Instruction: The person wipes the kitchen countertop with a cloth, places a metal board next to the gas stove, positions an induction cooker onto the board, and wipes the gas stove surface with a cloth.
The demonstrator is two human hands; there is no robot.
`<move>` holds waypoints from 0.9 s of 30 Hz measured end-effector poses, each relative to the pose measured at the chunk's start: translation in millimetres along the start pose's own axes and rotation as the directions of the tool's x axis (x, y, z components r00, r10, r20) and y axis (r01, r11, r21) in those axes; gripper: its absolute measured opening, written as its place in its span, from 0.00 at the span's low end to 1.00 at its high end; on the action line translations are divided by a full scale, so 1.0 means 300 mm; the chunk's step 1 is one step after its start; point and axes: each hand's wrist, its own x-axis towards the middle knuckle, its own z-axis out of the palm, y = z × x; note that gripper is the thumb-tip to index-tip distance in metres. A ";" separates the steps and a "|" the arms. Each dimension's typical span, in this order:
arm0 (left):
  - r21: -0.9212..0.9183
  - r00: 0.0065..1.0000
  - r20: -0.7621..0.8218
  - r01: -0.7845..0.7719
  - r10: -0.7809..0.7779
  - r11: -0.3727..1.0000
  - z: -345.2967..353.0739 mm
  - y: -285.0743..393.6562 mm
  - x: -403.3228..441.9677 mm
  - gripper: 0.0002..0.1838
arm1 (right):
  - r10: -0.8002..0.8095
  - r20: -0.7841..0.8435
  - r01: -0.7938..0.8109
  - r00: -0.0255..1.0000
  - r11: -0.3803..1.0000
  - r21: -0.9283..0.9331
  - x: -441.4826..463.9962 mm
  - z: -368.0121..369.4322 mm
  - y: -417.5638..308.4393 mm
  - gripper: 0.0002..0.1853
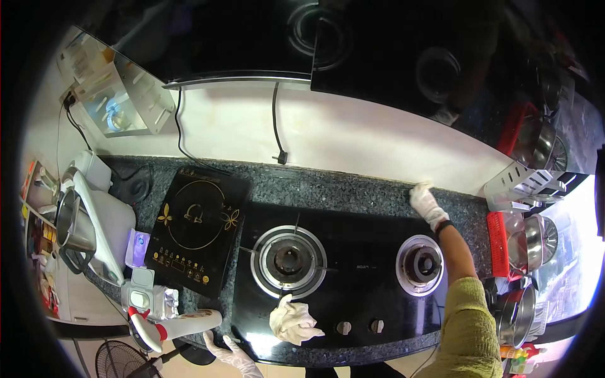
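Note:
My right hand (pixel 426 203), in a thin white glove, reaches over the gas stove (pixel 353 296) to the granite strip along the back wall. Its fingers are bunched together on the stone, and whatever they may hold is hidden. My left hand (pixel 230 356), also gloved, is low by the counter's front edge with its fingers apart and nothing in them. Just above it a white spray bottle (pixel 189 324) with a red-and-white trigger head lies on its side. A crumpled whitish cloth (pixel 294 320) rests on the stove's front, below the left burner (pixel 288 261).
A black induction cooker (pixel 196 230) sits left of the stove, with a purple packet (pixel 137 247) beside it. A steel pot (pixel 75 227) stands far left. At right are a red basket (pixel 497 244), steel bowls (pixel 534 242) and a white rack (pixel 517 186). A cabinet overhangs the wall.

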 end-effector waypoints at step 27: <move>0.174 0.995 0.024 -0.097 0.095 0.980 -0.004 0.283 -0.037 0.26 | 0.283 -0.091 -0.212 0.955 0.863 0.458 -0.245 0.379 0.085 0.08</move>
